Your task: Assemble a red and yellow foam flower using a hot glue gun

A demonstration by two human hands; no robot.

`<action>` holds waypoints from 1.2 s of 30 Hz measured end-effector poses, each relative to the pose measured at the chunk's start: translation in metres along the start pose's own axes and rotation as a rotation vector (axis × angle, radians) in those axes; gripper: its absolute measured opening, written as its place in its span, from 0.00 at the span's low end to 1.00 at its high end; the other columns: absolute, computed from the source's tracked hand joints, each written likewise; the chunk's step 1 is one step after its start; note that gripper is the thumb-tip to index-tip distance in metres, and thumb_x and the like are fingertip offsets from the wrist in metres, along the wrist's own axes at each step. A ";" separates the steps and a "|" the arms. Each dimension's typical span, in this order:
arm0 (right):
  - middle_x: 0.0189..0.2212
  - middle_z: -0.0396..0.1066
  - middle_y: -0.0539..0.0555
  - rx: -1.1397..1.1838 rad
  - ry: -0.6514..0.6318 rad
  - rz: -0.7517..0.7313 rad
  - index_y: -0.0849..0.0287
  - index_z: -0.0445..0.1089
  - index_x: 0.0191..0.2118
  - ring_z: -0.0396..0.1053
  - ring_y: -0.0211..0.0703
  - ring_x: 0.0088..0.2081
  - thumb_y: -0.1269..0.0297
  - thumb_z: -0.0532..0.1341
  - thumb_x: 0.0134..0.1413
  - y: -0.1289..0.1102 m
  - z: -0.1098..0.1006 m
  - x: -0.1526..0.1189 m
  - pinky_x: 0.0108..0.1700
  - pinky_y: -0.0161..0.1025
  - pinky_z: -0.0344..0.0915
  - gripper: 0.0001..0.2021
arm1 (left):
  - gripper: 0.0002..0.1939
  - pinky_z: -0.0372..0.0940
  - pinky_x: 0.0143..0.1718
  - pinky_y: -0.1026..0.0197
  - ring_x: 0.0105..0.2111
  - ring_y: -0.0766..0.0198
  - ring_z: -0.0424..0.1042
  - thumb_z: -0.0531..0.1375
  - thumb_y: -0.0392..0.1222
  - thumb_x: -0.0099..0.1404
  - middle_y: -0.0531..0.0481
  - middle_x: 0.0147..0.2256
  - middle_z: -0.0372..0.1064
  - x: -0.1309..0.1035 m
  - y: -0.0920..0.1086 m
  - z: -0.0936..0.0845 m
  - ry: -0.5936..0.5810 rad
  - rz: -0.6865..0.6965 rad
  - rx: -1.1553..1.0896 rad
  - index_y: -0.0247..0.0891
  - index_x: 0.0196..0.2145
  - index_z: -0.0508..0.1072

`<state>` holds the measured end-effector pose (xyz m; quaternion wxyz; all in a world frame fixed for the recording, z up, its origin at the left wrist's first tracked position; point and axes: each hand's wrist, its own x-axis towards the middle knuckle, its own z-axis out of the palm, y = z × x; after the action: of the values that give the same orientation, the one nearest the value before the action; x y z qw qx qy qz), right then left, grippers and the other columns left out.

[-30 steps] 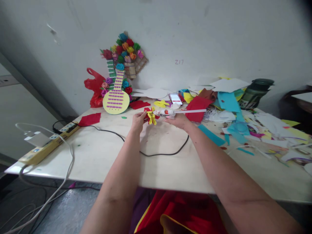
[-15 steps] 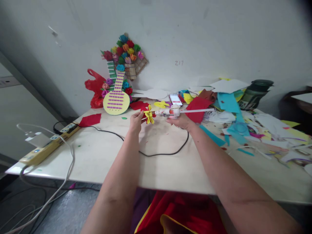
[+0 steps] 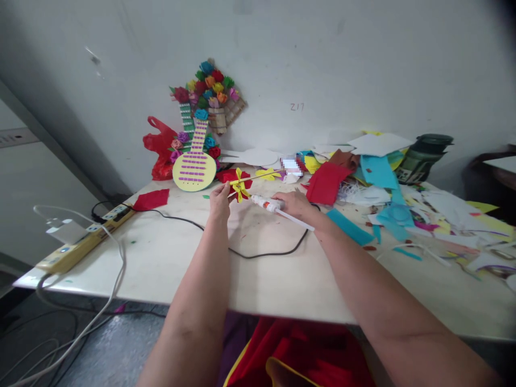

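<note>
Holding flower [image 3: 241, 189], left hand [image 3: 220, 200] outstretched

We see a craft workspace. Paper scraps [image 3: 451, 201] (strewn across our table [image 3: 169, 263]), a hot-glue gun [image 3: 264, 203] and artificial flowers [image 3: 209, 81] tell us so.

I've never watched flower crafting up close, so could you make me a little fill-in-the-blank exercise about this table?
The left grip holds a yellow and ____ flower.
The glue gun in the right grip is mainly ____.
A white charger is plugged into the ____ power strip.
The red bag is to the picture's ____ of the toy instrument.

Missing words: red; white; yellow; left.
</note>
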<state>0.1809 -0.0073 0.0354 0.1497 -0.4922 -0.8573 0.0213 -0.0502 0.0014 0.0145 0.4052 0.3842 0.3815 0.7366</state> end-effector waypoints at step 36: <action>0.39 0.69 0.60 -0.253 0.212 -0.161 0.59 0.74 0.41 0.60 0.52 0.45 0.62 0.53 0.54 -0.012 0.015 -0.001 0.47 0.47 0.52 0.15 | 0.14 0.67 0.33 0.62 0.31 0.64 0.72 0.66 0.48 0.50 0.47 0.30 0.72 -0.005 -0.006 0.011 -0.171 -0.093 -0.043 0.35 0.29 0.74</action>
<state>0.1666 -0.0124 0.0230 0.1776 -0.4364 -0.8691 -0.1506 -0.0369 0.0023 0.0122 0.4783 0.4188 0.3468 0.6896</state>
